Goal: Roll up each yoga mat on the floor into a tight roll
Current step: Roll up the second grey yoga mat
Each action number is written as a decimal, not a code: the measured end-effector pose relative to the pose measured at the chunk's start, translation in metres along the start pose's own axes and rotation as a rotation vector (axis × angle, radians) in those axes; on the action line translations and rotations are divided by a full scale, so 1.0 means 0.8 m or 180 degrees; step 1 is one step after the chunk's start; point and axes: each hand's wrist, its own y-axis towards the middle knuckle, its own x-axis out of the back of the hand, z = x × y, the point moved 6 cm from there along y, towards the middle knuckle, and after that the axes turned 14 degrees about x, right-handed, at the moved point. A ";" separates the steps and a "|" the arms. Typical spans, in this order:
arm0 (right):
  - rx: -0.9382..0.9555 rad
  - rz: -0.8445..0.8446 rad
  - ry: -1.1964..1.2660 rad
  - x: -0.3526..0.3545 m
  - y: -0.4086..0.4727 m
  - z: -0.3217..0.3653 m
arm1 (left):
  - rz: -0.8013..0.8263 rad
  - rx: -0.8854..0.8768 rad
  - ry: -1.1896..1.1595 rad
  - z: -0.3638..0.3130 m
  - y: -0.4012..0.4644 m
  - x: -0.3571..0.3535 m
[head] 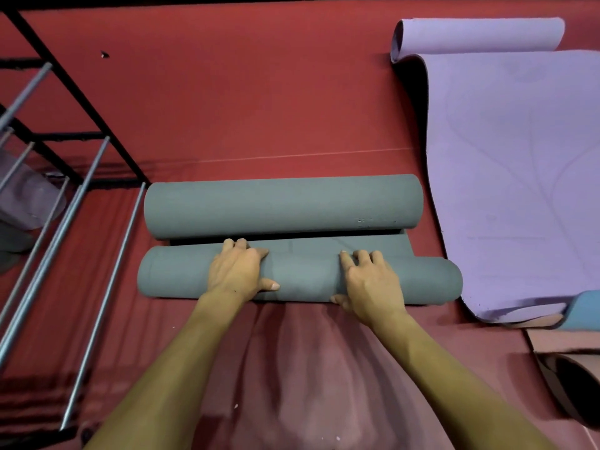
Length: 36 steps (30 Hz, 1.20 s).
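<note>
A grey yoga mat (305,276) lies across the red floor in front of me. Its near end is a thick roll, and its far end (282,206) curls into a second roll just behind, with a short flat strip between them. My left hand (238,271) grips the near roll left of its middle, fingers over the top and thumb on the near side. My right hand (370,280) grips it right of the middle in the same way. A purple mat (519,173) lies mostly flat at the right, its far end (480,34) curled up.
A metal rack (84,190) with black frame and grey bars stands at the left, with a rolled pale mat (29,203) on it. At the lower right are a blue mat corner (584,306), a peach mat (558,342) and a dark roll end (571,384).
</note>
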 end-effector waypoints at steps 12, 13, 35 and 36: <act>-0.0142 0.0306 -0.0380 -0.027 0.008 -0.029 | -0.0267 0.0287 0.0545 0.008 0.010 -0.037; -0.0077 0.0249 -0.0412 -0.028 0.011 -0.031 | -0.0362 0.0302 0.0580 0.008 0.011 -0.037; 0.0188 0.1295 0.0608 -0.022 -0.017 -0.039 | 0.0596 0.0154 0.0698 0.006 -0.012 -0.022; 0.0189 0.1292 0.0711 -0.020 -0.017 -0.040 | 0.0640 0.0159 0.0649 0.007 -0.011 -0.021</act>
